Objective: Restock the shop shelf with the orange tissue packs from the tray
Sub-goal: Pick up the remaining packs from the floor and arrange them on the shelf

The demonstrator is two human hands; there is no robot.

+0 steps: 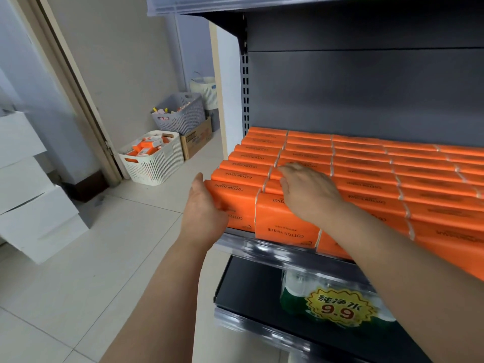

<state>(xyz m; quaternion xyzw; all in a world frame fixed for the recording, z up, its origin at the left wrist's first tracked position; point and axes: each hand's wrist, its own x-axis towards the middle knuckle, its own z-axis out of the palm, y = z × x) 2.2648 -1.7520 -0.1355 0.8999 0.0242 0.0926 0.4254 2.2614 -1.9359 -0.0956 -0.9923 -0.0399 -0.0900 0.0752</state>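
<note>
— Two grips are seen at the shelf (262, 248). How are the orange tissue packs (366, 176) laid out?
— They are stood on edge in tight rows, from the near rail back to the dark rear panel, several columns across.
— Where is the left grip (205, 209) found?
— It is wrapped round the left end of the near left pack (237, 203), the nearest of the leftmost column; the thumb is raised along that end and the fingers are curled onto the near face. That pack is seated on the shelf.
— And the right grip (310, 196)?
— It is laid over the tops of the nearest packs in the second column, just right of the near left pack. Its fingers (285, 170) are bent, tips set at the seam between the two columns. Whether anything is clasped cannot be told.
— What is seen elsewhere?
— A white basket (157, 166) of small orange boxes is set on the floor, far left, with a grey basket (183, 113) and a cardboard box (196, 141) behind it. Green bottles (290, 294) with a yellow price tag (340, 307) are stored on the lower shelf (248, 289).
</note>
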